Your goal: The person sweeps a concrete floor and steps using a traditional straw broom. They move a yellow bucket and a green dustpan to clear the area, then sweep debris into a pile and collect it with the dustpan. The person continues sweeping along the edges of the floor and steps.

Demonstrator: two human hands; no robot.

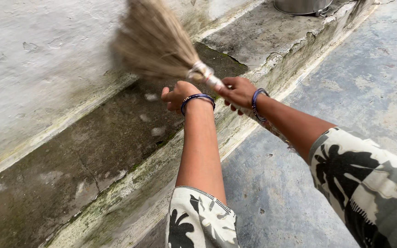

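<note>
Straw broom (155, 41) clenched in my right hand (238, 93), left hand (178, 95) loosely curled and holding nothing at centre frame; channel (93, 151) left of the kerb looks grimy, sweeping seems unfinished.

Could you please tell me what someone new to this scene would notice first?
The eye goes first to the straw-coloured grass broom, its bristles blurred at top centre, gripped at its bound neck by the right hand. The left hand hovers beside it, both wrists wearing dark blue bangles. Beneath runs a damp, moss-stained concrete channel, with a grey metal vessel at the top edge.
</note>
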